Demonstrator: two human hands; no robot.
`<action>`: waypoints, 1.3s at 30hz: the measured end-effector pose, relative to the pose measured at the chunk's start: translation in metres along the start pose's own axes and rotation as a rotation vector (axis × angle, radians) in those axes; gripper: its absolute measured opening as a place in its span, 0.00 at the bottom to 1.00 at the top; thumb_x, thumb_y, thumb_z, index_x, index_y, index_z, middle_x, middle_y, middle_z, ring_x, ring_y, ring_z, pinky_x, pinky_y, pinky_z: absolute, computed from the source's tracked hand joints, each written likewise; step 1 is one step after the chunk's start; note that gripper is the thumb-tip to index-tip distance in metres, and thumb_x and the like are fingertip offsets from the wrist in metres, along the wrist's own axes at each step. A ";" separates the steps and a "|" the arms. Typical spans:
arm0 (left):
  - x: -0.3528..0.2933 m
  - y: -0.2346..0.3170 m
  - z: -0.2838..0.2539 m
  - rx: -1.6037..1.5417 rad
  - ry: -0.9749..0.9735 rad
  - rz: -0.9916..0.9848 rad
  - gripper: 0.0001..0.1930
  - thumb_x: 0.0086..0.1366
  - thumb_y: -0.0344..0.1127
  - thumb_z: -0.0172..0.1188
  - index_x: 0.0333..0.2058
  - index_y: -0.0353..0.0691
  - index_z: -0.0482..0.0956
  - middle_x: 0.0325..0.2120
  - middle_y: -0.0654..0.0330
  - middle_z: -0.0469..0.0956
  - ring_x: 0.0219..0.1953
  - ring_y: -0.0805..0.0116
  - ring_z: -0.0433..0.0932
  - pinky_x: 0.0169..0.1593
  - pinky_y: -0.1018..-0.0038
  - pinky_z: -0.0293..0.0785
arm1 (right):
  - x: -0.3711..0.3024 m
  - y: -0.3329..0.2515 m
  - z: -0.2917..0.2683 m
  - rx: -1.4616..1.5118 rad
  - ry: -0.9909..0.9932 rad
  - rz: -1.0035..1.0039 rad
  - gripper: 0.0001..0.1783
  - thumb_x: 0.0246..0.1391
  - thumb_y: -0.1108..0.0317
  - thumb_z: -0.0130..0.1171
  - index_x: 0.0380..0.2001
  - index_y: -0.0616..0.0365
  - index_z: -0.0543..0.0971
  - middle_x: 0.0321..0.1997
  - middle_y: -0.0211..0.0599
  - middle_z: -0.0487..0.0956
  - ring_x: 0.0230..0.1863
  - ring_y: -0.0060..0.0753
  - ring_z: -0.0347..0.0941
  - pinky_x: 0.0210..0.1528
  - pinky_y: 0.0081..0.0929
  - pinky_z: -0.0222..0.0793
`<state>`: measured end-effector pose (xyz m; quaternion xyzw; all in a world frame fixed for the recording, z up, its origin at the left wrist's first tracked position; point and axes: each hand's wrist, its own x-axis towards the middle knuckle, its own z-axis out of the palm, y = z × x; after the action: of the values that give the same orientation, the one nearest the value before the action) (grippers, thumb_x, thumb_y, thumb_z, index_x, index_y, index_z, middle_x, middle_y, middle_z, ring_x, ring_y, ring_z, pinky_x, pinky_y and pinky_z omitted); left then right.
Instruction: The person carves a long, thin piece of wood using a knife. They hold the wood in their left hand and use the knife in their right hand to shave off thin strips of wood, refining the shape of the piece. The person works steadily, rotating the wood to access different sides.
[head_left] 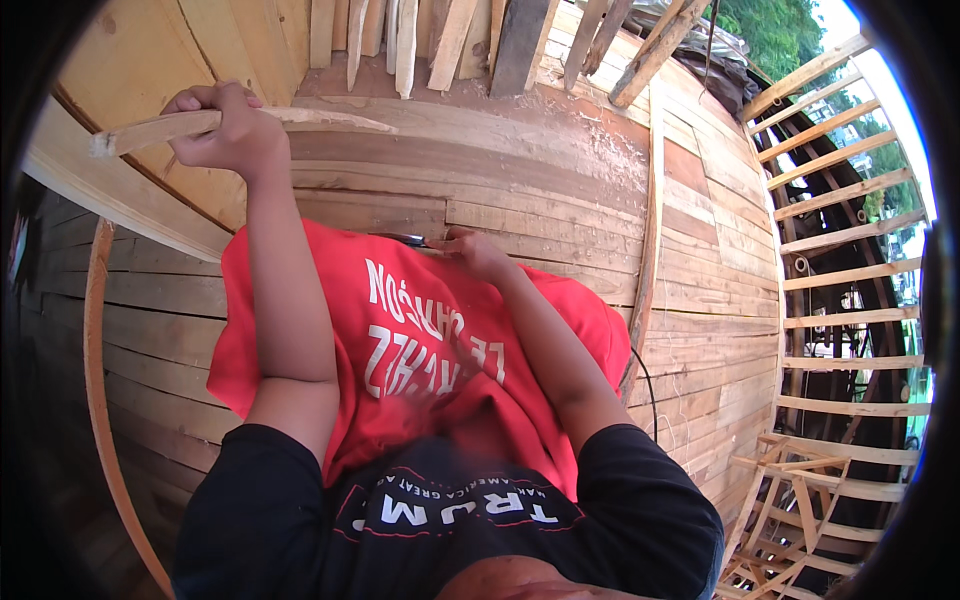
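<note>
Off to the far left, below and beyond the left grip, a curved wooden batten (pixel 97 400) runs down across darker floorboards. Nearer that grip, just below it, slants the pale edge board (pixel 130 190) of a broad wooden panel (pixel 140 60), whose face spreads behind the knuckles. The left hand (pixel 228 130) is clenched around a rough, pale wooden strip (pixel 130 135); its blunt end juts out to the left of the fist, and its thin, tapered end pokes out to the right.

Down and to the right of that fist, a red cloth garment (pixel 275 300) with white lettering drapes the person's front and lap, over a black T-shirt (pixel 260 500). At its top edge the right hand (pixel 475 252) has its fingers closed about the right end of a dark, slim tool (pixel 403 239); I can't tell what kind of tool it is.

Well above that hand stands a row of upright wooden offcuts (pixel 455 45), and pale shavings (pixel 590 130) litter the plank floor (pixel 545 220) to its upper right. Farther right of the right grip come a long batten (pixel 652 200), a black cable (pixel 652 390), green trees (pixel 770 35) outside, a slatted timber frame (pixel 850 270) and a braced wooden stand (pixel 790 500)
</note>
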<state>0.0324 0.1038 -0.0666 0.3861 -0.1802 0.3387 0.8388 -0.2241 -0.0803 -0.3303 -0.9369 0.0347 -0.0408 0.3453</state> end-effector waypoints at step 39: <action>0.018 -0.036 -0.037 0.071 0.025 0.003 0.15 0.47 0.17 0.54 0.22 0.39 0.56 0.20 0.67 0.58 0.20 0.77 0.55 0.22 0.81 0.56 | -0.003 0.015 0.009 -0.520 0.014 0.436 0.43 0.54 0.76 0.48 0.72 0.42 0.49 0.44 0.55 0.73 0.39 0.57 0.77 0.39 0.48 0.74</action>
<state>0.0715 0.1233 -0.0993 0.4111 -0.1580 0.3512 0.8263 -0.2263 -0.0859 -0.3468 -0.9639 0.2460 0.0378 0.0950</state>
